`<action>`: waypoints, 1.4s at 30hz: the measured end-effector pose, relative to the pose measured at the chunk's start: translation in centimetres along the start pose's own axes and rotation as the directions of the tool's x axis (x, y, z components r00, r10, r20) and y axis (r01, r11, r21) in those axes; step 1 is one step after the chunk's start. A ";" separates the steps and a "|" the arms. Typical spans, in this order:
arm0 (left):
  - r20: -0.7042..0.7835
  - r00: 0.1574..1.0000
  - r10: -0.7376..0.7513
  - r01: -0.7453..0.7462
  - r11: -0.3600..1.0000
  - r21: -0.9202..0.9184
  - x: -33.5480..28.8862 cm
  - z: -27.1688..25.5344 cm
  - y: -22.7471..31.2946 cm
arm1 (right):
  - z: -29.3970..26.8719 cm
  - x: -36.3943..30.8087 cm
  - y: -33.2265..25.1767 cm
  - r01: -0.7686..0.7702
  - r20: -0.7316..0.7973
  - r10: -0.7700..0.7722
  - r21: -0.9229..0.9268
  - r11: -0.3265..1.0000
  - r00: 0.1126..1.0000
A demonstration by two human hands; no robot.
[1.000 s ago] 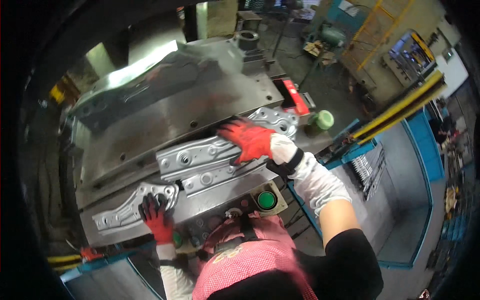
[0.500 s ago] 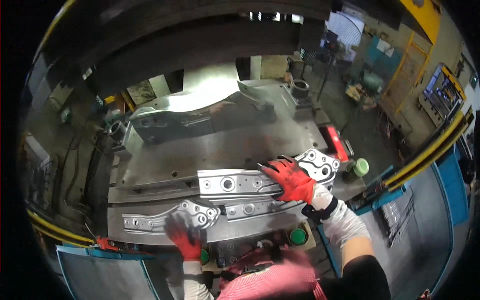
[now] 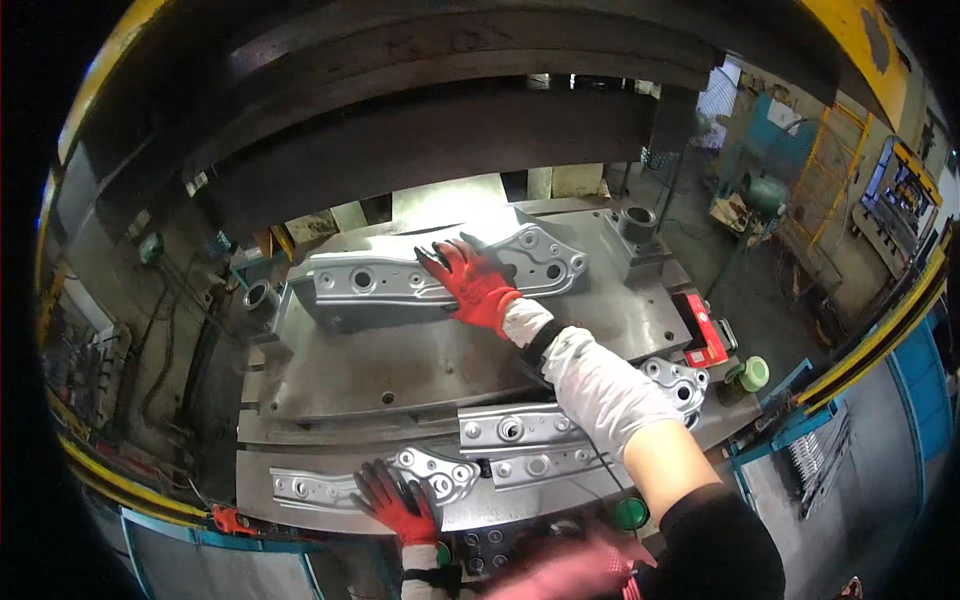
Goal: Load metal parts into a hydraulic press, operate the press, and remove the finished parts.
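Observation:
My right hand [image 3: 478,287], in a red glove with black fingertips, grips a long stamped metal bracket [image 3: 340,280] over the raised die block, its fingers curled at the bracket's far edge. The bracket has several round holes and a wider right end. I cannot tell whether it rests fully on the block. My left hand [image 3: 398,508], gloved the same way, is open, its spread fingers over a smaller metal bracket [image 3: 310,487] on the front ledge. Two more brackets, an upper one [image 3: 485,428] and a lower one [image 3: 515,468], lie right of it, partly hidden by my right forearm.
The dark press ram [image 3: 430,135] hangs over the die plate [image 3: 440,355]. Guide bushings, one left [image 3: 260,297] and one right [image 3: 637,222], stand on it. At right are a red box [image 3: 706,332] and a green-lidded container [image 3: 752,374]. A green button [image 3: 630,514] sits at the front edge.
My right hand has carried the long bracket from the front ledge away from me to the die block. My left hand stays by the smaller bracket. The view has shifted.

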State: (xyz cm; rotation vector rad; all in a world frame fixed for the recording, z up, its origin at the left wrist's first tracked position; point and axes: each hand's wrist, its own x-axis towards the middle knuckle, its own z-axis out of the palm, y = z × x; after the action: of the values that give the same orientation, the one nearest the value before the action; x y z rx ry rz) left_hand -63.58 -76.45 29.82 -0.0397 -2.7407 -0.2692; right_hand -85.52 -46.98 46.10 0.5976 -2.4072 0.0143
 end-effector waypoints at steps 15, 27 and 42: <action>-0.044 0.999 -0.028 0.031 0.996 0.086 0.1 0.6 0.0 | -5.1 -4.0 -4.9 -0.058 0.025 0.055 0.144 0.988 0.998; -0.076 0.997 -0.010 0.009 1.000 -0.013 -0.6 1.2 -0.9 | -13.1 -42.8 -6.7 -0.888 -0.186 0.919 0.248 0.387 0.349; -0.252 0.916 -0.313 0.263 0.941 -0.214 -5.1 0.0 -4.6 | -1.2 -60.9 -14.3 -0.884 0.589 0.798 0.433 -0.175 0.131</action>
State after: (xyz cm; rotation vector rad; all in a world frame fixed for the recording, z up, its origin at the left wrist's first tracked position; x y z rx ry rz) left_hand -59.15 -80.91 27.10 0.3359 -2.4225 -0.5536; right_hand -37.03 -34.29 8.63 -0.9927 -2.2733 1.7113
